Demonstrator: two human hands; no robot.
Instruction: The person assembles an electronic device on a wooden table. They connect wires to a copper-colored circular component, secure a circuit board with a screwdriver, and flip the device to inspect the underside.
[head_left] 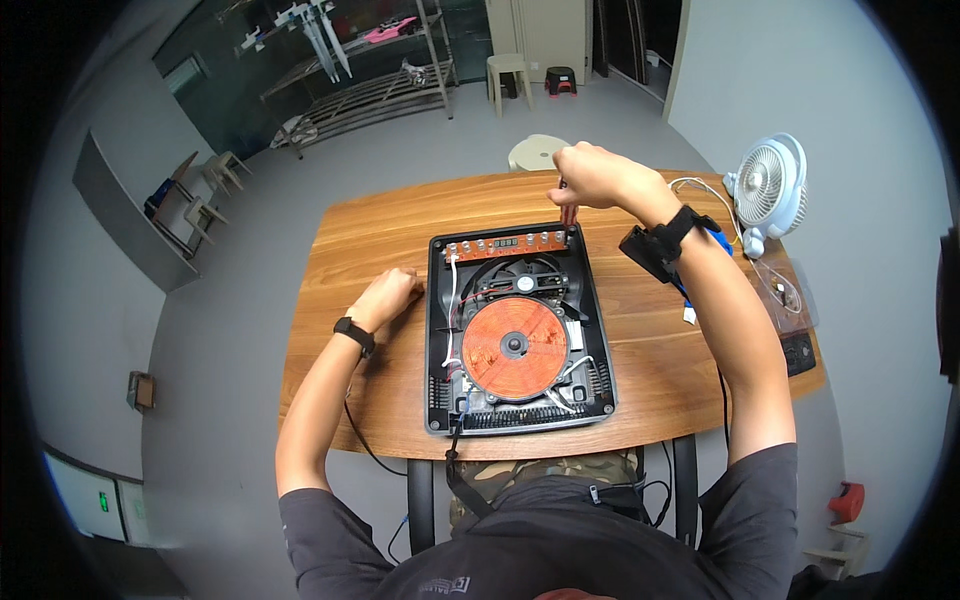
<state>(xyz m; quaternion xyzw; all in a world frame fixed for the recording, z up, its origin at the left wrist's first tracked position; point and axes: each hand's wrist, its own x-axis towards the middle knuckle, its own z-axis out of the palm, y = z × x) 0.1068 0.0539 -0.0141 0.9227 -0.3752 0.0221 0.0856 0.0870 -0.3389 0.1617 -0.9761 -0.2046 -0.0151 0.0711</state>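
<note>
An opened induction cooker [436, 330] lies on the table in front of me, its black housing showing a round copper coil [490, 345], a fan [525, 283] and an orange circuit board [480, 248] along the far edge. Over the housing's far right corner, my right hand [600, 175] is closed around an upright screwdriver [569, 213] with a dark red handle; its tip is too small to make out. My left hand [392, 293] rests on the tabletop against the housing's left side, its fingers curled in. Whatever those fingers may hold is hidden.
On the right of the wooden table [370, 230] stand a light blue fan [768, 185], loose cables and a dark box-shaped thing [798, 352]. A white stool [538, 152] is just past the far edge. Black cables hang off the near edge. A metal rack [365, 95] stands farther back.
</note>
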